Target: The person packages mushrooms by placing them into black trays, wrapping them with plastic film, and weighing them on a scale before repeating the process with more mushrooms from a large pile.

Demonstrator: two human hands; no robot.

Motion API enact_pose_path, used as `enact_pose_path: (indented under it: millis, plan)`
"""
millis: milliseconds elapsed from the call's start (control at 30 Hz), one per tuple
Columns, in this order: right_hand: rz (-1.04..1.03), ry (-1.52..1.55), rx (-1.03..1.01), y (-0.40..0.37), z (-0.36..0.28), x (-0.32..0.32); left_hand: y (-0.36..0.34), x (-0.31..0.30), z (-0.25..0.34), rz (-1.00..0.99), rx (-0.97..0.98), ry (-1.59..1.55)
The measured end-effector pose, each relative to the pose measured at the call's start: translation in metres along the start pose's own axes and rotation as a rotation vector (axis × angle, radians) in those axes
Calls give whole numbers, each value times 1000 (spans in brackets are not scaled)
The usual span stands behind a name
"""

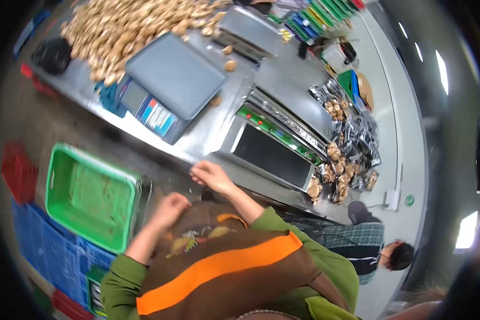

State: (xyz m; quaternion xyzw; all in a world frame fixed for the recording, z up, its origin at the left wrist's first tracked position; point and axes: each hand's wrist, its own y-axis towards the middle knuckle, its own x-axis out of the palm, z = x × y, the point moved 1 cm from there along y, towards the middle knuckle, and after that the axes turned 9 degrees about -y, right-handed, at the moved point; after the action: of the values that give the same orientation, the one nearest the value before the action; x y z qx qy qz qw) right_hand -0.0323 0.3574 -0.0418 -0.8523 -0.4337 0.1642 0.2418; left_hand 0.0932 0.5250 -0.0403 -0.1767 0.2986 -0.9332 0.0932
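My left hand point(168, 212) hangs in front of my apron, fingers loosely bent and somewhat blurred, with nothing seen in it. Near the metal table's front edge is my right hand point(210, 176), its fingers half curled and slightly apart, no object visible in them. Beyond the hands stands a digital scale point(173, 74) with a grey platform that carries nothing. Behind it lies a large heap of tan mushrooms point(128, 29). To the right of the scale sits a metal machine point(274, 154) with a dark flat plate and a green strip.
A green crate point(90, 200) stands at the left near blue crates point(42, 240) and a red crate point(19, 172). Bagged mushrooms point(341, 170) lie at the table's right end. Another person point(357, 242) is bent over at the right. A black bag point(52, 56) rests at the far left corner.
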Motion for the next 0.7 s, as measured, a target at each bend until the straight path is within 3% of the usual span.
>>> enact_pose_path:
  millis: [67,133,267,400,467,500,567,633,700]
  plan:
    - [-210,-181,-134,11,-6,43,-18,-43,-17,151,69,-97]
    - [-382,-592,-294,12,-16,70,-31,-83,-43,286,40,-233]
    - [-660,-1130,-232,22,-24,100,-50,-147,-108,523,60,-238]
    - [-619,-1208,-335,38,-25,106,-62,-186,-169,784,11,-194]
    - [-633,-1215,-357,45,-36,106,-65,-202,-211,995,-16,-377]
    - [-648,-1221,-368,50,-41,105,-71,-210,-230,1011,-16,-379]
    - [-639,-1208,-399,61,-45,98,-79,-225,-267,974,-284,-379]
    - [-604,-1178,-416,71,-50,88,-88,-228,-300,985,-333,-409]
    - [-566,-1119,-375,78,-48,77,-92,-214,-298,1251,-278,-448]
